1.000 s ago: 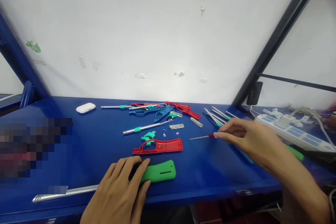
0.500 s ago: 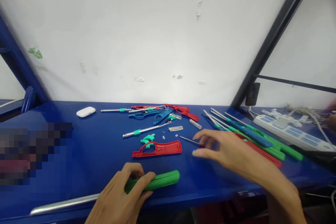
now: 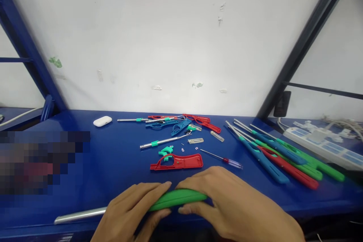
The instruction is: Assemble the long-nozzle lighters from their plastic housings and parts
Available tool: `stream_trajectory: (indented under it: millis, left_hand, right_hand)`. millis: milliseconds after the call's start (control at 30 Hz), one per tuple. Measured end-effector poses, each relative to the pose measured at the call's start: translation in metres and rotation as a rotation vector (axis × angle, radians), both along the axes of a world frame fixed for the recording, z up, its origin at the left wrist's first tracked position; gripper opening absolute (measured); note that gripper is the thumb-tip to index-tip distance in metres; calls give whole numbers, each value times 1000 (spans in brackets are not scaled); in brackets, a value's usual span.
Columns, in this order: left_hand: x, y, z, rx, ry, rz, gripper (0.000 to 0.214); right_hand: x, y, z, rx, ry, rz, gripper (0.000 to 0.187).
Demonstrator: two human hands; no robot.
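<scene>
A green long-necked lighter [image 3: 178,199] lies across the front edge of the blue table, its metal tube pointing left. My left hand [image 3: 132,210] is closed around it where the handle meets the tube. At the handle's right end my right hand [image 3: 211,200] has its fingers and thumb around the green plastic. Beyond my right hand, a screwdriver [image 3: 231,162] with a clear and red handle rests on the table. A red lighter shell half [image 3: 185,161] lies in front of my hands, with small green plastic parts [image 3: 166,152] beside it.
Several assembled lighters [image 3: 283,159] are heaped at the right, near a white power strip [image 3: 317,140]. Opened shells, metal tubes [image 3: 159,141] and clear fuel tanks [image 3: 195,141] spread toward the wall. A white earbud case [image 3: 102,121] sits at the back left. Blurred clutter covers the left side.
My right hand has come away from the screwdriver, now in full view on the table, and moved down and left onto the lighter's handle. My left hand keeps hold of the lighter.
</scene>
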State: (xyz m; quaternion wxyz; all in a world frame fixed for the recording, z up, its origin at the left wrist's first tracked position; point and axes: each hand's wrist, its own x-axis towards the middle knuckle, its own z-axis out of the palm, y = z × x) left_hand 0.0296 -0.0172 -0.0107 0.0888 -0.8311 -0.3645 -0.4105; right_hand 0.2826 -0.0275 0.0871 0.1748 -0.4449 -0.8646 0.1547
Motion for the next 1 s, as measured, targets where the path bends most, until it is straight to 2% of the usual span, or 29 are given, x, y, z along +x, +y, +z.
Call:
stream_trajectory:
  millis: [100,233,400,567,700,867,1000]
  left_hand:
    - [-2,-4,2,-10,-18,-15,27]
    - [-1,-7,12,2,-18,-47,26]
    - [2,-7,17,14,1,-18,27]
    - [-1,-5,15,-1,69,-17,30]
    - [-6,1,13,-20,90,64,39]
    - [-5,11,16,68,4,0,25]
    - [-1,11,18,81,3,-21,25]
  right_hand:
    - [-3,-2,-1,-95,-11,0,17]
    - [-11,1,-2,-94,-42,3,21]
    - [-13,2,0,-89,-43,15,23]
    - [-4,-1,1,-78,11,10,17]
    - [9,3,0,-36,37,-22,16]
    - [20,7,-5,-17,40,-71,15]
    - [17,6,-9,-42,48,-91,34]
